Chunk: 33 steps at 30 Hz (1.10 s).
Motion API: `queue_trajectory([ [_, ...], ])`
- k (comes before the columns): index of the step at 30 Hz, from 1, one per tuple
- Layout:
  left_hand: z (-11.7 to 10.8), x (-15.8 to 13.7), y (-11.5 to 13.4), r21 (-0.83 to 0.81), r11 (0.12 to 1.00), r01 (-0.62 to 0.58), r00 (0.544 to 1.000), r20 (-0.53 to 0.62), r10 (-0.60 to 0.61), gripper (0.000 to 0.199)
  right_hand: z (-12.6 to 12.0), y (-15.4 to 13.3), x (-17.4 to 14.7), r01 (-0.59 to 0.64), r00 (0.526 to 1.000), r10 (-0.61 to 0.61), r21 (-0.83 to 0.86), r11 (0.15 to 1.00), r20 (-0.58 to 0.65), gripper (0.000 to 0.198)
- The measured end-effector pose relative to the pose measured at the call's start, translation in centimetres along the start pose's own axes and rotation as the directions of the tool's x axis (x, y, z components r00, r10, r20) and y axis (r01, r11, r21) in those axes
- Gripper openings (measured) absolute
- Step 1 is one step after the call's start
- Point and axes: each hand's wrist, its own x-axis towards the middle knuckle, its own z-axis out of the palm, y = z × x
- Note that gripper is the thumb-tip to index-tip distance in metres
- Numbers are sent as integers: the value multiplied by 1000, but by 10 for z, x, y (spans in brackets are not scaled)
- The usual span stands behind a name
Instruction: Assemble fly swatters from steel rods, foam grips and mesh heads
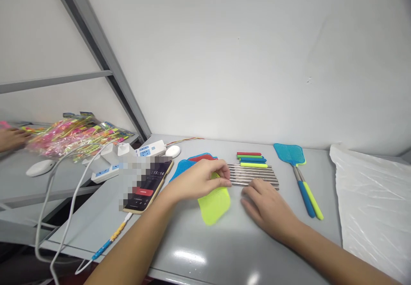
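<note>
My left hand (205,178) pinches a yellow-green fly swatter head (214,205) by its narrow end, above the grey table. Blue swatter heads (183,168) and a red swatter head (205,157) lie partly hidden behind that hand. Metal rods (253,174) are laid side by side between my hands. My right hand (261,201) is by the near right end of the rods, fingers loosely bent and thumb apart, with nothing visible in it. Several coloured handles rest behind or across the rods, among them a red handle (248,153) and a yellow-green handle (253,165).
Two fly swatters (290,153) with blue and yellow-green handles lie overlapped at right. Beyond them is a white plastic sheet (369,208). On the left are a phone (150,186), power strips (150,149) and white cables. Another person's hand (14,139) is near bagged swatters (73,135).
</note>
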Motion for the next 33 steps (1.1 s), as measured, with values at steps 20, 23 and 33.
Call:
queue_trajectory([
  [20,51,20,-8,-926,310,216,951,127,-282,16,-10,-10,-4,-304,902,362,940,152,234,33],
  [23,47,19,-9,-928,249,276,951,226,-210,16,-8,-5,-5,-354,851,450,928,113,270,32],
  [33,40,10,-11,-805,439,398,905,424,-44,22,-23,11,4,-187,815,561,982,19,144,25],
])
